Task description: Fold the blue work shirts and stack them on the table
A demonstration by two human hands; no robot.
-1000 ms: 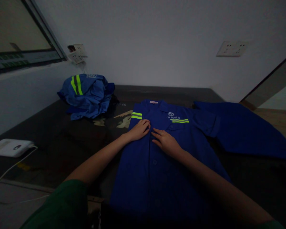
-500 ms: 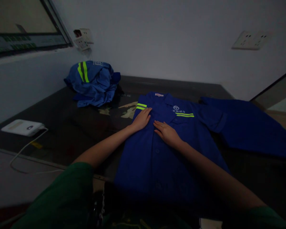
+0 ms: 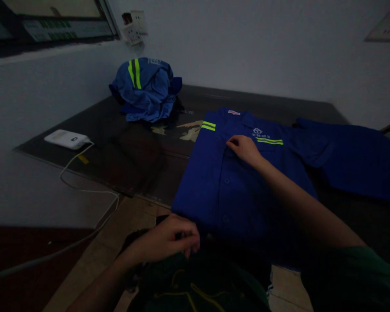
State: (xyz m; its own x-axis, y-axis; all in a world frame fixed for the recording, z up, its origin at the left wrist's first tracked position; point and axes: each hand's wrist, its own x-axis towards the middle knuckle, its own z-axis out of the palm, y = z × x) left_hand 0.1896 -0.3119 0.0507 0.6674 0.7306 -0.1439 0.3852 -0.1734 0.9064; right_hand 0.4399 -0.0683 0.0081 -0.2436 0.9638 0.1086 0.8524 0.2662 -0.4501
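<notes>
A dark blue work shirt (image 3: 198, 186) lies front up on the dark table, its left side folded inward, with buttons down the front and yellow-green reflective strips. My right hand (image 3: 245, 149) is pinched on the shirt front below the collar; its fingertips seem to grip the cloth at the button edge. Down at the shirt's bottom left corner, my left hand (image 3: 175, 237) has its fingers curled beside the hem, in front of my body. Whether cloth is between those fingers is hidden.
A crumpled lighter blue garment (image 3: 149, 93) sits at the table's back left. A white device (image 3: 66, 139) with a cable rests near the left edge. Another blue garment (image 3: 364, 160) lies on the right. The table's back edge (image 3: 263, 97) runs along the wall.
My left hand has left the upper shirt front and come down to the bottom left corner, its fingers now curled. My right hand has gone from flat to pinched, slightly higher. The view has shifted.
</notes>
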